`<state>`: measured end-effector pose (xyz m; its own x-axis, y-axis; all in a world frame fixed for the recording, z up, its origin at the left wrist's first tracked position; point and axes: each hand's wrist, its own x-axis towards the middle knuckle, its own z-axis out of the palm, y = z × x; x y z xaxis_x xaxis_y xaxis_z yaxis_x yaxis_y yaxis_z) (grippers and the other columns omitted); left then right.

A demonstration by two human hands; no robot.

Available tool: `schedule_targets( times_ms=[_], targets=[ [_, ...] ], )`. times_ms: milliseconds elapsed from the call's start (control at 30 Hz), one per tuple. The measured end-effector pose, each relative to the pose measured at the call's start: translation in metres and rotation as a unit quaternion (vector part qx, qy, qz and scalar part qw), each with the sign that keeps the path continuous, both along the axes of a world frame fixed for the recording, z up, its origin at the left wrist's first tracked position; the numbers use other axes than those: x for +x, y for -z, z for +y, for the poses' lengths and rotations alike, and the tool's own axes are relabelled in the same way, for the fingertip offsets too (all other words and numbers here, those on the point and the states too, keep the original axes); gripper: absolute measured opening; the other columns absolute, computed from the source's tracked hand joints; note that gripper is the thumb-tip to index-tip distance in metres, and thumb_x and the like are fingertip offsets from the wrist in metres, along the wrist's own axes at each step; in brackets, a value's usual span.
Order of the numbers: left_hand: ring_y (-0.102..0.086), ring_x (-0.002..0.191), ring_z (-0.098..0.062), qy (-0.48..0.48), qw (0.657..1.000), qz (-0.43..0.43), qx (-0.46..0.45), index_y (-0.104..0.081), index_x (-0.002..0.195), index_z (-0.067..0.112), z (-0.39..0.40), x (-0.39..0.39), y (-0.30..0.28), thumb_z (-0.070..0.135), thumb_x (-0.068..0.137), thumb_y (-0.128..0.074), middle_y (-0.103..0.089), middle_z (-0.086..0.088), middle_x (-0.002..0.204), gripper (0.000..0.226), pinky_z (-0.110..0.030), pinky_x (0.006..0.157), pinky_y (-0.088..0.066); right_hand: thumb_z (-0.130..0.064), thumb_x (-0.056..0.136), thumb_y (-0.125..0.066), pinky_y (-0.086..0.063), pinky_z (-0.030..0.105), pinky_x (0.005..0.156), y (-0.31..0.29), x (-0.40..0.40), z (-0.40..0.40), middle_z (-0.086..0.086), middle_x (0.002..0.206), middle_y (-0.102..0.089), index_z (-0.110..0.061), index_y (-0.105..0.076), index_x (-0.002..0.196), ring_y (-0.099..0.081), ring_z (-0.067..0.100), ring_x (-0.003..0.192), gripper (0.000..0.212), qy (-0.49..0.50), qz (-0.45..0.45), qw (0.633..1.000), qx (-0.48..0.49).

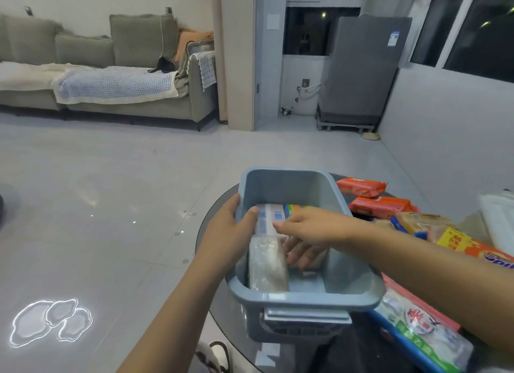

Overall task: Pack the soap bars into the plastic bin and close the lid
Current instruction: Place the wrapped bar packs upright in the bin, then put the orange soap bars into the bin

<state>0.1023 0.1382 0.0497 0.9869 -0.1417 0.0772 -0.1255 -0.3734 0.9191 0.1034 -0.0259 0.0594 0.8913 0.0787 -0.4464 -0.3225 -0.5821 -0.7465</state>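
- The plastic bin [345, 297], pale blue-grey and without a lid on it, stands on a dark round glass table [219, 311], with its near rim towards the person.
- The left hand [226, 228] grips the bin's left wall: the fingers lie along the outside and the thumb hooks over the rim, its tip touching a white soap bar with blue print [268, 219] inside.
- That white soap bar stands on edge against the left wall, between the left thumb and the right hand's forefinger.
- The right hand [308, 233] reaches in over the right rim, fingers relaxed and spread, holding nothing; the forefinger points at the white bar, and the other fingers slope down towards the bin floor.
- A clear-wrapped whitish soap bar [267, 264] stands on edge in the near left part of the bin, just beside the right fingertips; whether they touch it cannot be told.
- A yellow-and-green soap bar [292, 209] lies further back in the bin, partly hidden behind the right hand.
- Outside the bin, to its right and beyond the right forearm, two orange packets [361, 186] lie on the table near the bin's far right corner.
- More packets lie further right: a yellow-and-red packet [456, 239] and, nearer the person, a large clear bag with green print [417, 325].
- Across the tiled floor stand a grey-green sofa [111, 75] and a grey fridge [361, 72].
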Motion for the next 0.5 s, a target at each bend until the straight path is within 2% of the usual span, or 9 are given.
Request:
schedule_targets(
  times_ms=[67, 100, 167, 200, 267, 333, 400, 467, 500],
  targets=[
    [-0.052, 0.078, 0.02, 0.002, 0.999, -0.018, 0.034, -0.051, 0.103, 0.044, -0.003, -0.008, -0.004, 0.027, 0.092, -0.051, -0.052, 0.037, 0.086, 0.019, -0.002, 0.067, -0.039, -0.042, 0.091, -0.048, -0.06, 0.028, 0.059, -0.007, -0.015, -0.007, 0.011, 0.091, -0.07, -0.01, -0.061, 0.109, -0.071, 0.018, 0.069, 0.038, 0.003, -0.064, 0.997, 0.034],
    [-0.055, 0.091, 0.016, 0.004, 0.999, -0.026, 0.048, -0.053, 0.117, 0.037, -0.004, -0.011, -0.005, 0.027, 0.092, -0.051, -0.057, 0.034, 0.1, 0.027, -0.004, 0.077, -0.041, -0.04, 0.091, -0.049, -0.06, 0.027, 0.06, -0.011, -0.023, -0.011, 0.01, 0.092, -0.071, -0.013, -0.063, 0.107, -0.071, 0.018, 0.071, 0.035, 0.01, -0.095, 0.994, 0.045],
    [-0.052, 0.123, -0.008, -0.001, 0.997, -0.033, 0.066, -0.043, 0.139, 0.027, -0.009, -0.019, -0.008, 0.028, 0.093, -0.05, -0.054, 0.013, 0.136, 0.047, -0.025, 0.102, -0.041, -0.034, 0.092, -0.05, -0.06, 0.027, 0.063, -0.019, -0.039, -0.02, 0.008, 0.092, -0.072, -0.014, -0.065, 0.104, -0.072, 0.016, 0.074, 0.028, 0.032, -0.156, 0.985, 0.064],
    [-0.046, 0.13, -0.013, -0.006, 0.997, -0.042, 0.067, -0.04, 0.142, 0.027, -0.012, -0.022, -0.01, 0.028, 0.093, -0.05, -0.048, 0.008, 0.144, 0.05, -0.029, 0.106, -0.037, -0.03, 0.093, -0.05, -0.059, 0.026, 0.063, -0.022, -0.047, -0.025, 0.008, 0.091, -0.072, -0.014, -0.065, 0.104, -0.072, 0.015, 0.074, 0.025, 0.046, -0.186, 0.979, 0.073],
    [-0.043, 0.13, -0.008, -0.003, 0.996, -0.078, 0.051, -0.043, 0.14, 0.028, -0.021, -0.03, -0.013, 0.025, 0.092, -0.052, -0.046, 0.007, 0.145, 0.048, -0.021, 0.1, -0.032, -0.023, 0.093, -0.049, -0.057, 0.021, 0.061, -0.027, -0.061, -0.036, 0.006, 0.088, -0.073, -0.015, -0.065, 0.104, -0.071, 0.01, 0.07, 0.021, 0.074, -0.24, 0.965, 0.08],
    [-0.049, 0.113, 0.01, 0.017, 0.995, -0.1, 0.022, -0.048, 0.135, 0.029, -0.035, -0.037, -0.013, 0.021, 0.091, -0.053, -0.05, 0.01, 0.138, 0.044, -0.007, 0.087, -0.034, -0.019, 0.094, -0.047, -0.056, 0.02, 0.061, -0.028, -0.074, -0.049, 0.003, 0.085, -0.073, -0.017, -0.066, 0.103, -0.07, 0.009, 0.07, 0.02, 0.103, -0.277, 0.952, 0.079],
    [-0.052, 0.106, 0.013, 0.043, 0.994, -0.101, -0.003, -0.052, 0.13, 0.031, -0.052, -0.044, -0.011, 0.02, 0.09, -0.052, -0.053, 0.013, 0.13, 0.041, 0.003, 0.074, -0.035, -0.015, 0.095, -0.046, -0.057, 0.024, 0.065, -0.026, -0.084, -0.062, 0.003, 0.085, -0.073, -0.017, -0.066, 0.102, -0.07, 0.013, 0.074, 0.021, 0.131, -0.297, 0.942, 0.082],
    [-0.052, 0.107, 0.008, 0.068, 0.993, -0.097, -0.026, -0.055, 0.125, 0.033, -0.071, -0.053, -0.008, 0.021, 0.09, -0.052, -0.057, 0.016, 0.126, 0.037, 0.003, 0.078, -0.037, -0.013, 0.095, -0.046, -0.058, 0.024, 0.066, -0.02, -0.093, -0.075, 0.004, 0.085, -0.073, -0.018, -0.067, 0.101, -0.07, 0.015, 0.076, 0.022, 0.155, -0.307, 0.936, 0.078],
    [-0.053, 0.109, 0.005, 0.081, 0.992, -0.094, -0.04, -0.056, 0.123, 0.033, -0.08, -0.058, -0.006, 0.022, 0.09, -0.052, -0.058, 0.016, 0.125, 0.035, -0.003, 0.086, -0.04, -0.012, 0.094, -0.047, -0.057, 0.022, 0.064, -0.016, -0.097, -0.082, 0.003, 0.084, -0.074, -0.019, -0.067, 0.099, -0.07, 0.015, 0.075, 0.022, 0.162, -0.312, 0.933, 0.074]
  ],
)
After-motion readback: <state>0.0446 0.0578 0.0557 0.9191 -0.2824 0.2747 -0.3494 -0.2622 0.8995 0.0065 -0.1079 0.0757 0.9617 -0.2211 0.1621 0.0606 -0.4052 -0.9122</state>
